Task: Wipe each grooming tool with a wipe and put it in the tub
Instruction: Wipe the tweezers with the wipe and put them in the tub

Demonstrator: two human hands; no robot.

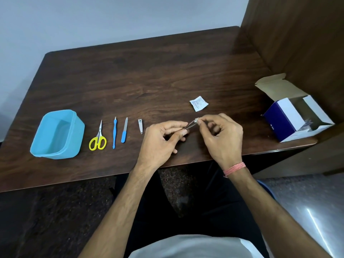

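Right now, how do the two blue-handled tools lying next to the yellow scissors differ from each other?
The cuticle pusher is long and thin, with blue along nearly its whole length and only a tiny metal tip. The nail file is shorter and wider, its upper half a bare, pointed metal blade. The pusher lies nearly straight; the file leans slightly right. Both lie flat on the table, tips pointing away from the person, apart from each other.

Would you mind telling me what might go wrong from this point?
1. The thin metal tool, pinched between left hand and right hand, sits near the table edge; a slip might drop it to the floor.
2. Reaching for the tub could knock the scissors beside it.
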